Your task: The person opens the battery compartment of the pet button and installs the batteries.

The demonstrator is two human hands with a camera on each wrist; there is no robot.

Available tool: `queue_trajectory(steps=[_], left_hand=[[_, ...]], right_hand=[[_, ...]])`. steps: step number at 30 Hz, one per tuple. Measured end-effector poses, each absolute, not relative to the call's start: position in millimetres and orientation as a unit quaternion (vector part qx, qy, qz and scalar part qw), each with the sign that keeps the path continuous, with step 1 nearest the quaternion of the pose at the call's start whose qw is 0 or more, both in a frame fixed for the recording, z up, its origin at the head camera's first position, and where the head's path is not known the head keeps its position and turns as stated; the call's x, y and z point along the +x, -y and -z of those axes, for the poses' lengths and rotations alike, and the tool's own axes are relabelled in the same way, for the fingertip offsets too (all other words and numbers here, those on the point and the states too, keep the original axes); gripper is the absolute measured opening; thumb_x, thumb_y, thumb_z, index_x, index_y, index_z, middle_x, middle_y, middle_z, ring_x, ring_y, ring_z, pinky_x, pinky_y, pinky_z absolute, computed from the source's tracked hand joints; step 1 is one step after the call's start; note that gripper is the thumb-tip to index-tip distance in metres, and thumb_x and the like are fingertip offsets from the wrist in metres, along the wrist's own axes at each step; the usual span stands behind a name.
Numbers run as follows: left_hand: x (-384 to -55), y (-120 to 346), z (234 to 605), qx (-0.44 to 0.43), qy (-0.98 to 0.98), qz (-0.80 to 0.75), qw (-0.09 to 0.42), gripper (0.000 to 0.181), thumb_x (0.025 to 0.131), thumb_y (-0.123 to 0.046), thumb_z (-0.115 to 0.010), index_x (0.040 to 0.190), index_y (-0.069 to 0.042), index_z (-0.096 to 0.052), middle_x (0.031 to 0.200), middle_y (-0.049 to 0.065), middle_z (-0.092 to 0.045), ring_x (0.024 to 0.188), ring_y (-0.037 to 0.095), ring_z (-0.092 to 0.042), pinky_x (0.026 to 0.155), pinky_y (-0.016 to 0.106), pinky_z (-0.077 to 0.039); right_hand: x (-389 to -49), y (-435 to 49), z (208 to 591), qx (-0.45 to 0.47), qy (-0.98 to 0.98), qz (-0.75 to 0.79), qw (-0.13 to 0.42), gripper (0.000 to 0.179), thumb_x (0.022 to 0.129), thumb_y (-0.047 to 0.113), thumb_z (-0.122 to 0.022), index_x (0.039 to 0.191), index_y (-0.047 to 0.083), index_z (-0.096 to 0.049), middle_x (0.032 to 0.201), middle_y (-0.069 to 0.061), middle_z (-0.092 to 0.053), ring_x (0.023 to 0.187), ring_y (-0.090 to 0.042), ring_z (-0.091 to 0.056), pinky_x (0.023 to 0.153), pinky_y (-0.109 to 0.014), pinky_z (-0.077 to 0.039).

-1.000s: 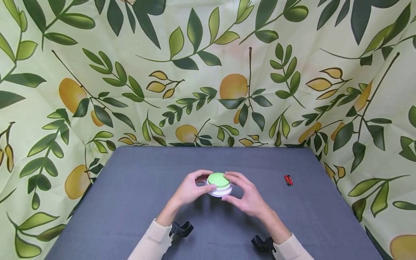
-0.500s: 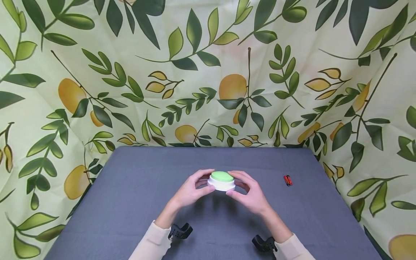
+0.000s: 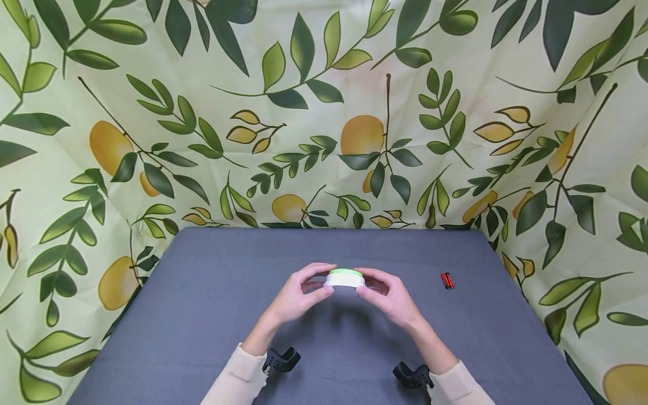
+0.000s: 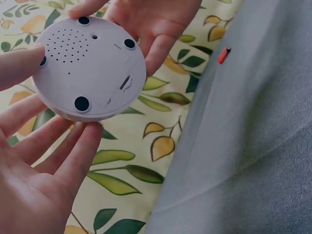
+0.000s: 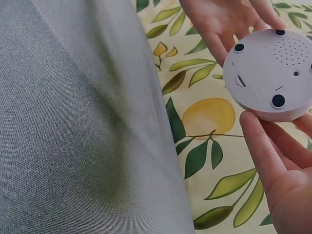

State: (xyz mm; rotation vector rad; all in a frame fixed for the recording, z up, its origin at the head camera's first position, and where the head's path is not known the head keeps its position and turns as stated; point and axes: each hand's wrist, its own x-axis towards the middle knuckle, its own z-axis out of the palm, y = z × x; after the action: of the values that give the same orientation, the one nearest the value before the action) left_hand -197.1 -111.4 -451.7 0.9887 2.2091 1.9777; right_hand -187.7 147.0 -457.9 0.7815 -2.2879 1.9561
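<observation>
A round white push button with a green top point(image 3: 345, 278) is held up over the table between both hands. My left hand point(image 3: 302, 291) grips its left side, thumb at the near edge and fingers behind. On the opposite side my right hand point(image 3: 388, 293) grips it the same way. Both wrist views look at its white underside point(image 4: 90, 68), which has black round feet, a patch of small speaker holes, a tiny screw hole and a battery cover with a latch. In the head view the green top is seen nearly edge-on.
Two red and black batteries point(image 3: 447, 280) lie side by side on the grey cloth-covered table point(image 3: 243, 264), to the right of the hands. A curtain with leaves and oranges point(image 3: 304, 112) hangs behind and along both sides. Black wrist mounts point(image 3: 282, 359) sit below each hand.
The push button has tilted so its green top turns away and its side faces the head camera, and it has shifted slightly right. Both hands keep their grip; the batteries stay put.
</observation>
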Motion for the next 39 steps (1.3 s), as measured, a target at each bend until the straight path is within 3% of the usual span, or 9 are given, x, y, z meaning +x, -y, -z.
queue_trajectory(steps=[6,15,26,34,39], left_hand=[[-196.2,112.4,450.9,0.297,-0.71,-0.638,0.022,0.04,0.095,-0.002,-0.069,0.134,0.001,-0.062,0.132,0.017,-0.062,0.117,0.016,-0.061,0.099,0.042,-0.052],[-195.8,111.2,449.4,0.278,-0.716,-0.64,0.016,0.036,0.097,-0.004,-0.067,0.133,0.002,-0.063,0.128,0.017,-0.064,0.115,0.022,-0.062,0.094,0.032,-0.055],[-197.3,107.0,448.2,0.268,-0.742,-0.614,0.017,0.032,0.099,-0.01,-0.067,0.129,0.001,-0.066,0.119,0.014,-0.069,0.108,0.021,-0.065,0.088,0.031,-0.057],[-192.6,107.0,448.6,0.283,-0.732,-0.62,0.0,0.045,0.094,-0.004,-0.071,0.137,0.0,-0.059,0.129,0.014,-0.064,0.118,0.03,-0.061,0.097,0.04,-0.054],[-188.8,106.4,450.6,0.322,-0.721,-0.612,-0.033,0.062,0.087,-0.001,-0.078,0.144,-0.004,-0.053,0.138,0.013,-0.058,0.123,0.034,-0.057,0.102,0.038,-0.051]], right_hand=[[-187.3,-145.8,457.7,0.251,0.744,-0.618,0.013,0.038,0.096,0.008,-0.067,0.132,-0.003,-0.063,0.121,-0.018,-0.067,0.107,-0.017,-0.066,0.088,-0.027,-0.056],[-182.3,-144.3,453.5,0.254,0.745,-0.616,0.025,0.042,0.094,0.005,-0.071,0.135,0.0,-0.062,0.124,-0.016,-0.065,0.112,-0.022,-0.064,0.088,-0.028,-0.057],[-181.2,-141.9,451.1,0.253,0.733,-0.63,0.037,0.039,0.092,0.001,-0.072,0.131,-0.001,-0.064,0.12,-0.016,-0.067,0.108,-0.019,-0.065,0.086,-0.029,-0.058],[-185.3,-144.3,450.7,0.231,0.729,-0.643,0.05,0.034,0.093,-0.001,-0.07,0.126,-0.006,-0.065,0.118,-0.021,-0.068,0.103,-0.011,-0.068,0.085,-0.026,-0.057],[-186.1,-146.1,449.8,0.215,0.714,-0.665,0.026,0.034,0.095,-0.001,-0.067,0.127,-0.01,-0.063,0.114,-0.024,-0.067,0.092,-0.012,-0.07,0.075,-0.029,-0.06]])
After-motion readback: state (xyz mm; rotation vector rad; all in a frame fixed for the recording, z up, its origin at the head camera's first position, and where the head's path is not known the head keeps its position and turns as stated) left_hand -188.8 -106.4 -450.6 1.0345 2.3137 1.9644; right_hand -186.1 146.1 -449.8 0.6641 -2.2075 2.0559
